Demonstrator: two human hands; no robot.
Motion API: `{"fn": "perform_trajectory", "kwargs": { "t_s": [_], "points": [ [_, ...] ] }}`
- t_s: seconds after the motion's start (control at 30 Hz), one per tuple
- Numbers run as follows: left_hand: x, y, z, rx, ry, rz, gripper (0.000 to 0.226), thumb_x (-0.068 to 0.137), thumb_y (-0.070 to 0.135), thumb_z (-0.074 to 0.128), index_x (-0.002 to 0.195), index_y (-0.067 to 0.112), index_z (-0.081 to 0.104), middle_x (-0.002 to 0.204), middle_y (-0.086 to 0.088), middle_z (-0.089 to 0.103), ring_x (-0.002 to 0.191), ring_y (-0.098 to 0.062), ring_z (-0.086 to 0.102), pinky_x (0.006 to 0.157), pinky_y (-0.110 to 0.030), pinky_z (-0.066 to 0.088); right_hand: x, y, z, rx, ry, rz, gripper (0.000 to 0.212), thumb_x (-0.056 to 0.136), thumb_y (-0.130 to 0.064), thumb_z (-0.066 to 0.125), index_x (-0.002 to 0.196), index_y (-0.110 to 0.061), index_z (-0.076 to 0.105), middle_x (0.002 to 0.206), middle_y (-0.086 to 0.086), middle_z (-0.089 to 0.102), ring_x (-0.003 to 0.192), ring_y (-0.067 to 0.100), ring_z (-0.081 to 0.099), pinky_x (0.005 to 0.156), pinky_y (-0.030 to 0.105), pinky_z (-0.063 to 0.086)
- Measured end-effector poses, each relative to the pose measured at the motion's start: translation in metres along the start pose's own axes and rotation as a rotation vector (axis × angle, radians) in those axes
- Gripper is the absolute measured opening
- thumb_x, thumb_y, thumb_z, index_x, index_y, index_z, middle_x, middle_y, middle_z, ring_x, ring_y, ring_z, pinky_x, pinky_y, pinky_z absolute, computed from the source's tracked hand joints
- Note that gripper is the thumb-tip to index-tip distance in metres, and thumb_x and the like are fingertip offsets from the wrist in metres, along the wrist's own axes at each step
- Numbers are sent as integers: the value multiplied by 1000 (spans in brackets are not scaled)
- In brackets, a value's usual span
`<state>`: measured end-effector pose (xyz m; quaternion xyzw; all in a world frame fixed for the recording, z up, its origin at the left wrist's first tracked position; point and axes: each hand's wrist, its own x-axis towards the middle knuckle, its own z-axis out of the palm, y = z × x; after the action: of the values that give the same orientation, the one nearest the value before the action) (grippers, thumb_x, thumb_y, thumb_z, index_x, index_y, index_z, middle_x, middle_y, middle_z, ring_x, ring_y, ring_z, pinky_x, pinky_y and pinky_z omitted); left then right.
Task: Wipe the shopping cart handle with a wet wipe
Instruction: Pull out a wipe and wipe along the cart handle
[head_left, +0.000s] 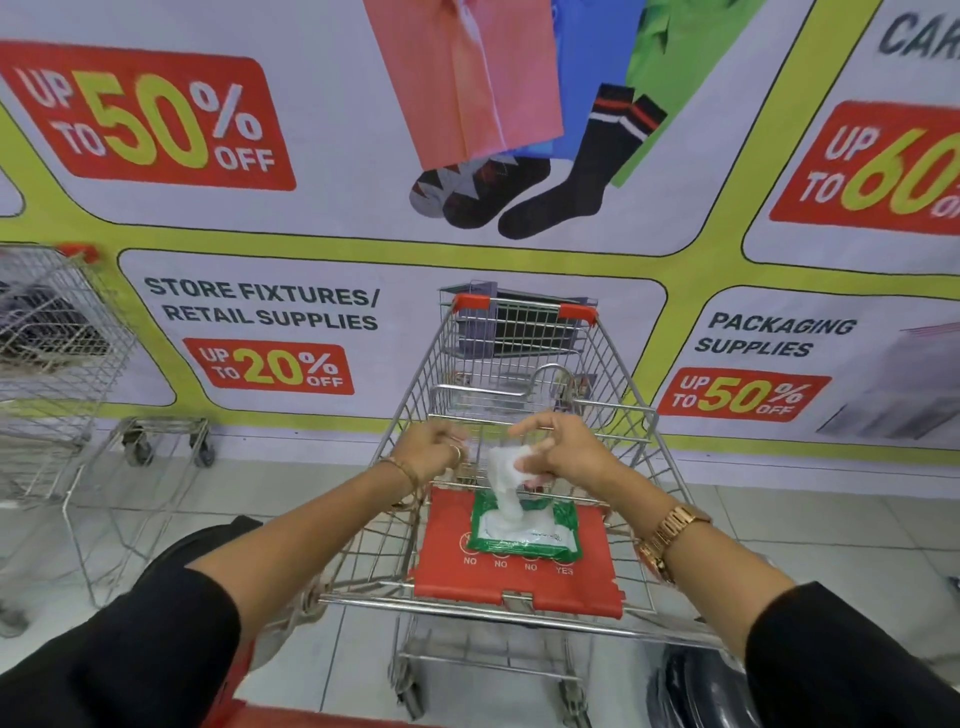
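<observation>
— What were the hands doing?

— The right hand (563, 452) was pinched shut on a white wet wipe (506, 478), thumb and fingers closed around its upper end. The wipe trailed down from that grip into the opening of a green and white wipes pack (524, 530). The left hand (431, 449) was loosely curled just beside it, at the same height; it was blurred, and I could not tell whether it gripped anything. It wore a ring, with a thin bracelet (402, 467) at the wrist. The right wrist carried a gold watch (670, 535).

— And where was the pack?

— Lying flat on the red child-seat flap (587, 582) of the shopping cart (613, 374), over a row of printed symbols marked NO, NO, NO, YES.

— The handle?

— Only a blurred red strip (332, 719) showed at the bottom edge, below the forearms in black sleeves; I could not be sure it was the handle.

— Beyond the cart?

— The wire basket, with red corner caps, faced a wall banner (260, 306) advertising discounts. A second wire cart (57, 353) stood at the left on the tiled floor (291, 483).
</observation>
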<state>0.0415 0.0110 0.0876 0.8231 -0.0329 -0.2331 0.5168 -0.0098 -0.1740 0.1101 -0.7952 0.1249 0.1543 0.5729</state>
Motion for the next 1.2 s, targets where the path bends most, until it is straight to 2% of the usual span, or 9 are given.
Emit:
{"fn": "perform_trajectory", "kwargs": {
  "t_s": [0.07, 0.13, 0.23, 0.37, 0.6, 0.77, 0.97, 1.07, 1.2],
  "points": [
    [-14, 8, -6, -19, 2, 58, 28, 80, -13, 48, 76, 10, 63, 70, -3, 62, 59, -11, 60, 49, -15, 47, -11, -8, 5, 43, 29, 7, 31, 72, 13, 68, 88, -13, 60, 76, 15, 63, 47, 14, 65, 43, 21, 55],
    [-28, 14, -11, -38, -43, 109, 28, 78, -14, 53, 70, 9, 65, 66, -1, 65, 53, -5, 63, 46, -12, 49, -20, -15, 11, 69, 62, 1, 30, 70, 11, 70, 87, -10, 58, 73, 16, 61, 41, 12, 64, 39, 20, 52],
    [-49, 20, -13, -10, -130, 197, 20, 75, -9, 63, 72, 9, 71, 61, 8, 68, 62, -9, 63, 60, -18, 55, -33, -22, 21, 106, 147, -24, 30, 66, 8, 76, 81, -9, 56, 74, 15, 63, 38, 11, 63, 36, 19, 50],
    [-70, 21, -14, -16, -115, 231, 19, 70, 2, 74, 89, 0, 71, 70, 0, 65, 67, -13, 58, 79, -34, 53, -49, -27, 36, 142, 240, -53, 26, 69, 3, 75, 86, -6, 58, 97, 22, 65, 57, 18, 66, 38, 18, 51],
    [-92, 9, -21, -86, -29, 233, 23, 74, -5, 70, 95, -14, 66, 80, -13, 66, 54, -8, 60, 54, -12, 53, -76, -34, 61, 350, 212, -41, 23, 83, 6, 58, 104, -6, 60, 115, 22, 57, 81, 25, 65, 51, 22, 59],
    [-102, 2, -29, -85, -16, 264, 13, 81, -4, 63, 90, -12, 68, 65, -4, 65, 44, 2, 59, 49, -10, 50, -95, -39, 72, 493, 179, -7, 34, 84, 15, 45, 111, -1, 57, 108, 21, 58, 79, 24, 65, 63, 30, 61],
    [-113, 3, -33, -56, 3, 289, 11, 81, -4, 63, 87, -11, 69, 65, -3, 65, 52, -6, 60, 54, -13, 53, -117, -35, 82, 586, 213, -26, 40, 80, 14, 38, 114, 4, 57, 94, 15, 56, 79, 27, 61, 67, 32, 60],
    [-120, 8, -30, -22, 14, 314, 11, 81, -4, 63, 87, -9, 70, 67, -3, 65, 56, -8, 59, 55, -13, 51, -125, -31, 82, 594, 225, -42, 38, 78, 18, 42, 107, 1, 60, 100, 15, 59, 82, 28, 63, 70, 33, 60],
    [-132, 17, -24, -10, 53, 331, 10, 81, -2, 63, 86, -6, 71, 64, -2, 65, 58, -10, 59, 56, -16, 53, -137, -28, 78, 541, 250, -92, 32, 74, 14, 62, 100, -5, 60, 97, 17, 63, 75, 25, 65, 58, 26, 58]
  ]
}}
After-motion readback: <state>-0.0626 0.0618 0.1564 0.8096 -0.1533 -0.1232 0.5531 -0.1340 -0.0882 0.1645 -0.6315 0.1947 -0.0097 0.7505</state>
